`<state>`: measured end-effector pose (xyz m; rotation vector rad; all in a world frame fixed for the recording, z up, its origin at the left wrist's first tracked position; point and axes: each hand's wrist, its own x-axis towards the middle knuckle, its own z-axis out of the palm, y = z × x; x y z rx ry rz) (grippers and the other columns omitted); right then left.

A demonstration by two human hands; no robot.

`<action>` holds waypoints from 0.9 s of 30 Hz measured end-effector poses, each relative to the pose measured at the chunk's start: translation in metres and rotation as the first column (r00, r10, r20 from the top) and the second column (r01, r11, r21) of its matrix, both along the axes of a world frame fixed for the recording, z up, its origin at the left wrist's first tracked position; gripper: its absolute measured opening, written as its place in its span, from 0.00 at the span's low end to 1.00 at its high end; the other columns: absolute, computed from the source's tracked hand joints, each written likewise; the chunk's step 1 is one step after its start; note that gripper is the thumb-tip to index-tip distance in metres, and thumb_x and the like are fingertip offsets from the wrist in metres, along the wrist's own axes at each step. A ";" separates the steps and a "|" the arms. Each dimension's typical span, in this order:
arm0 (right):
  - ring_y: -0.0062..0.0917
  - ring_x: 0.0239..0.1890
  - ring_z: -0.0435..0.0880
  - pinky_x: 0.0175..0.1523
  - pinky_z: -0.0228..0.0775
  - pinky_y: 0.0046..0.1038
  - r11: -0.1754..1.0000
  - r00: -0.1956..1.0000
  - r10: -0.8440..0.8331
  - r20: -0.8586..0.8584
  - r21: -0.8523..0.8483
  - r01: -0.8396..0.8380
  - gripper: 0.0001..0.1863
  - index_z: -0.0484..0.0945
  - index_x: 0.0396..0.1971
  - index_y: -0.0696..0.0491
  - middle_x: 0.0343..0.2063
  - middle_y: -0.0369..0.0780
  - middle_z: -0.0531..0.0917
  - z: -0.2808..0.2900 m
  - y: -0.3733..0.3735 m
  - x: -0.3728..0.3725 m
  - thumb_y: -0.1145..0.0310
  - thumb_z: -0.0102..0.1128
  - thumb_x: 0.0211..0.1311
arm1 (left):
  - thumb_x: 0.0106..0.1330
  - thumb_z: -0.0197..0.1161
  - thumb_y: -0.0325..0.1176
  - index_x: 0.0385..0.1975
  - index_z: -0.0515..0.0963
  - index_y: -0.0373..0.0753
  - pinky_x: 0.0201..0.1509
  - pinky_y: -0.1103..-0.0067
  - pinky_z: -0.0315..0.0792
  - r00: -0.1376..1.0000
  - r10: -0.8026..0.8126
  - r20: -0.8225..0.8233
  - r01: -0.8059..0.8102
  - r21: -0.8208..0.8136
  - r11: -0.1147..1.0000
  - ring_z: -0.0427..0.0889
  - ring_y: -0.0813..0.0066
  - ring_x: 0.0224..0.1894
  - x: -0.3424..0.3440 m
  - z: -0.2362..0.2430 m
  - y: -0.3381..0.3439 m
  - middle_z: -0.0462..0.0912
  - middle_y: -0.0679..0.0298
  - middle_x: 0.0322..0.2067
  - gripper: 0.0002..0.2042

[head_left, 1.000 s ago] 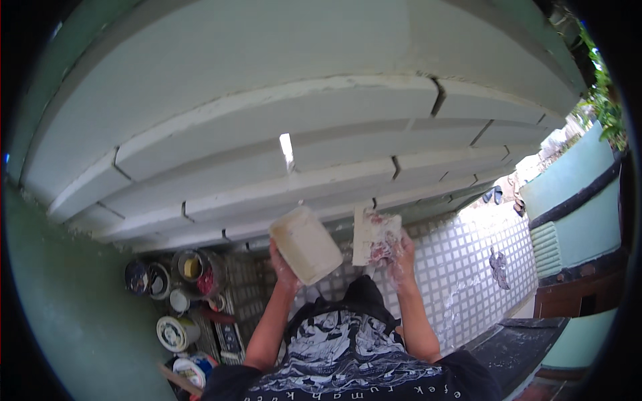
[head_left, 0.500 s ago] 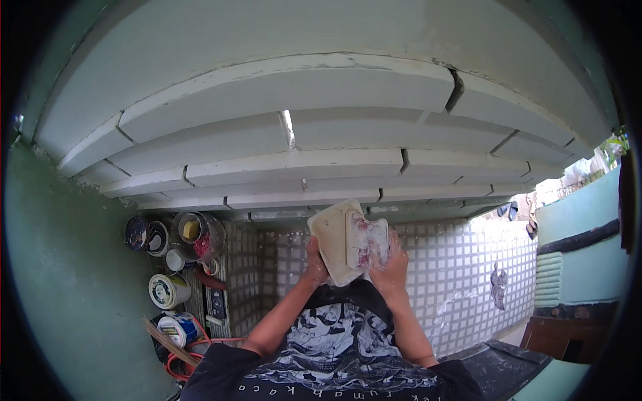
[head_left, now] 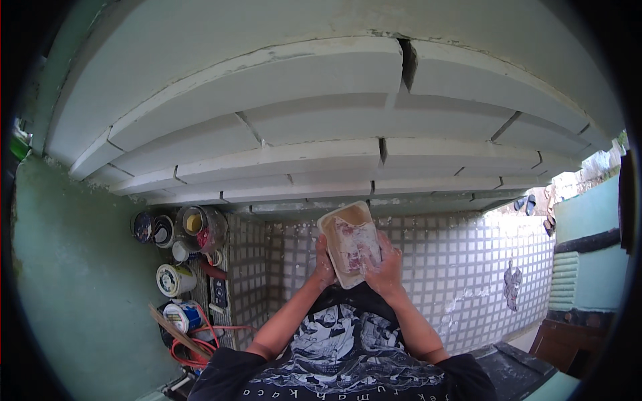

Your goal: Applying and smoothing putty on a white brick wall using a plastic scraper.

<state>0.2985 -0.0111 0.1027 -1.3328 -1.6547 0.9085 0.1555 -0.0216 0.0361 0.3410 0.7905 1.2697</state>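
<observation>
A shallow, cream rectangular tray [head_left: 342,213] is tilted in front of my chest. My left hand [head_left: 324,265] is closed round its left edge. In my right hand [head_left: 384,269] is a flat piece [head_left: 354,239] smeared white with reddish patches, perhaps a scraper or pad; its exact kind does not show. That piece lies over the tray's inside and hides much of it. White smears cover the fingers of my right hand.
Ahead rises a wall of pale blocks [head_left: 301,80] with open joints. On the left, a shelf carries a clear tub [head_left: 212,224], a white bucket [head_left: 175,280] and a blue-white bucket [head_left: 180,315]. Red hose [head_left: 214,332] coils nearby. A dark cloth [head_left: 512,286] lies on the tiled floor [head_left: 455,260].
My right hand has brought the smeared piece leftward from the tray's right edge to over its middle. The tray has shifted slightly right, and the whole view has turned a little.
</observation>
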 end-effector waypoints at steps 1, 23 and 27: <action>0.37 0.38 0.82 0.43 0.72 0.32 0.999 0.998 -0.026 -0.058 0.017 0.027 0.18 0.73 0.44 0.61 0.35 0.48 0.81 -0.004 0.002 0.005 0.75 0.58 0.51 | 0.58 0.45 0.69 0.61 0.60 0.38 0.58 0.68 0.69 1.000 0.012 -0.002 -0.012 -0.007 1.000 0.74 0.64 0.53 0.003 0.004 0.002 0.71 0.57 0.54 0.41; 0.41 0.30 0.83 0.33 0.75 0.35 0.944 0.967 0.167 0.190 0.254 -0.213 0.18 0.73 0.43 0.60 0.35 0.49 0.81 -0.016 0.012 0.041 0.73 0.61 0.51 | 0.60 0.49 0.64 0.60 0.57 0.38 0.56 0.71 0.68 0.941 0.312 -0.133 -0.288 0.170 0.942 0.72 0.68 0.52 0.055 -0.027 -0.012 0.70 0.60 0.51 0.38; 0.41 0.31 0.83 0.34 0.75 0.35 0.973 0.979 0.157 0.130 0.151 -0.176 0.17 0.74 0.41 0.60 0.34 0.49 0.81 -0.019 0.015 0.036 0.73 0.61 0.51 | 0.60 0.46 0.67 0.60 0.58 0.39 0.58 0.70 0.67 0.962 0.256 -0.098 -0.240 0.149 0.959 0.71 0.66 0.54 0.044 -0.023 -0.007 0.69 0.59 0.53 0.39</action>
